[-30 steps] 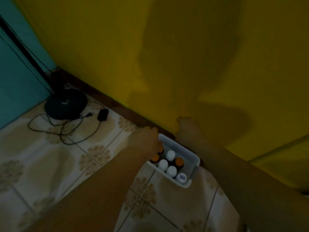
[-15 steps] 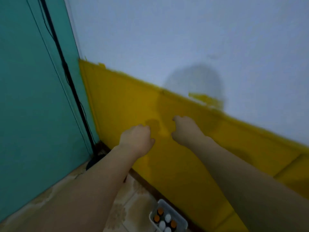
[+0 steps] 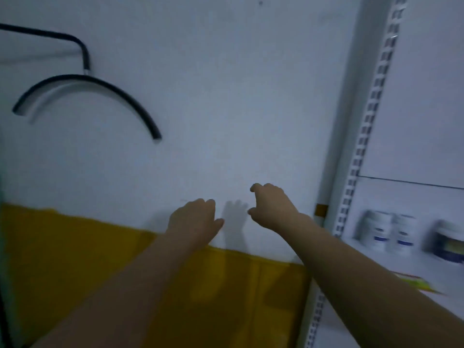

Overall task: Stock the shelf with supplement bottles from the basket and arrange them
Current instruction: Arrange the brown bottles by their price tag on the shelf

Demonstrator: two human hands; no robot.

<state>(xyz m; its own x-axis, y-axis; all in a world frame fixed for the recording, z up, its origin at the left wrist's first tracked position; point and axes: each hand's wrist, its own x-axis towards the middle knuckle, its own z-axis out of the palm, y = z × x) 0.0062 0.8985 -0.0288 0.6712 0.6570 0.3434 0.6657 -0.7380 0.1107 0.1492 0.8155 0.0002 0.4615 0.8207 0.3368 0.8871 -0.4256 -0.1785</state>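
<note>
Far: wall (image 3: 226, 109) — shuts off reach ahead.
Right: slotted upright (image 3: 361, 146) borders shelf (image 3: 414, 262); supplement bottles (image 3: 376, 232) fill its back — front board open.

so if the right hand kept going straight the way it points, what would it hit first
Most likely the pale painted wall, just above its yellow lower band: the right hand points forward at it, and its shadow falls close by. The white bottles stand off to its right.

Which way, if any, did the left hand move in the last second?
Yes, upward: the left hand was at the floor, below the yellow wall band; now it is at the band's top edge.
</note>
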